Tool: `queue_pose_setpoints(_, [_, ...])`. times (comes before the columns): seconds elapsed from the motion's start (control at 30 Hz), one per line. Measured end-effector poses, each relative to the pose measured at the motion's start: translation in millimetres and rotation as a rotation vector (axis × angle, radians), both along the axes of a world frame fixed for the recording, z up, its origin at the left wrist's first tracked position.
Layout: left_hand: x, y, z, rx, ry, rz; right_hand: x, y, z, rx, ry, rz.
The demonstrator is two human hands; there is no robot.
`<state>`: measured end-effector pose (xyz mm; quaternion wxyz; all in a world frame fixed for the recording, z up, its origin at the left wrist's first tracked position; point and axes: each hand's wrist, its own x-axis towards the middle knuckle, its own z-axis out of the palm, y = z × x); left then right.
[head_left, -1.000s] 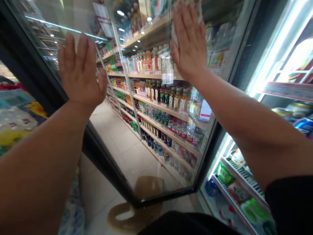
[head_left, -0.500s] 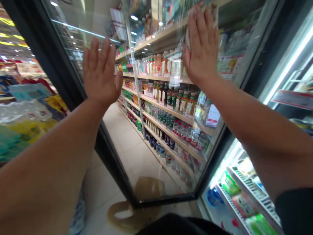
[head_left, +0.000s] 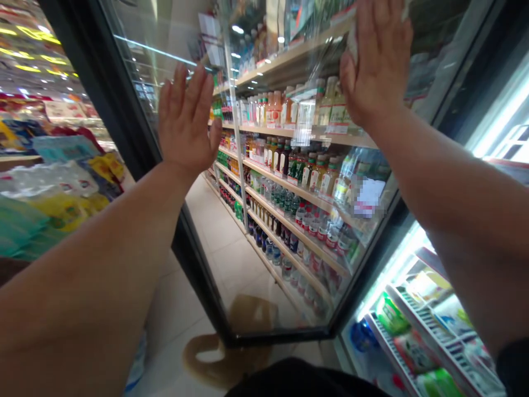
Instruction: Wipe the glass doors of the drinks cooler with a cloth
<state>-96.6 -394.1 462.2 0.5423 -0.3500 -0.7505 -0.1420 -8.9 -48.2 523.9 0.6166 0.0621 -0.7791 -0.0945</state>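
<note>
My left hand (head_left: pixel 185 124) lies flat and open against the glass of an open fridge door (head_left: pixel 256 275), near its black left frame (head_left: pixel 124 110). My right hand (head_left: pixel 378 60) is raised near the door's top right, fingers stretched flat, pressing a white cloth (head_left: pixel 351 47) to the glass. Only the cloth's edges show beside the palm. Through the glass I see shelves of bottled drinks (head_left: pixel 289 182) along an aisle.
The lit fridge interior (head_left: pixel 417 325) with wire shelves and green packets stands at the lower right. Packaged goods (head_left: pixel 53 187) are piled at the left. A tan object (head_left: pixel 223 358) lies on the tiled floor under the door's lower corner.
Both hands have slid to the right across the glass, the right hand also higher with the cloth. The view has turned, showing more of the store at the left.
</note>
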Motion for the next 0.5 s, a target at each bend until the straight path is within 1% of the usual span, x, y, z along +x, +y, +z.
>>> queue_pose_setpoints(0.07, [-1,0,0.9,-0.010,0.000,0.022,1,-2,0.1,-0.114,0.036,-0.023])
queue_pose_setpoints(0.1, [-2,0,1.4,-0.014,-0.003,0.032,1,-4,-1.1,-0.104,0.018,-0.017])
queue_pose_setpoints(0.13, [-3,0,1.9,-0.015,-0.004,0.041,1,-6,-2.8,-0.046,-0.021,0.001])
queue_pose_setpoints(0.2, [-5,0,2.4,-0.020,0.005,0.060,1,-9,-6.4,0.125,-0.110,0.055])
queue_pose_setpoints(0.23, [-6,0,2.5,-0.022,0.013,0.072,0,-11,-7.7,0.186,-0.134,0.074])
queue_pose_setpoints(0.27, [-6,0,2.4,-0.019,0.021,0.081,-2,-13,-8.5,0.206,-0.132,0.083])
queue_pose_setpoints(0.3, [-6,1,2.2,-0.015,0.024,0.086,-3,-15,-8.8,0.185,-0.106,0.085])
queue_pose_setpoints(0.4, [-2,2,1.2,-0.010,0.024,0.087,-8,-28,-8.8,0.024,-0.006,0.072])
queue_pose_setpoints(0.43, [-1,2,0.7,-0.016,0.029,0.087,-8,-34,-8.9,0.004,-0.002,0.069])
queue_pose_setpoints(0.5, [2,3,-0.2,-0.031,0.053,0.087,-7,-47,-9.4,0.080,-0.069,0.078])
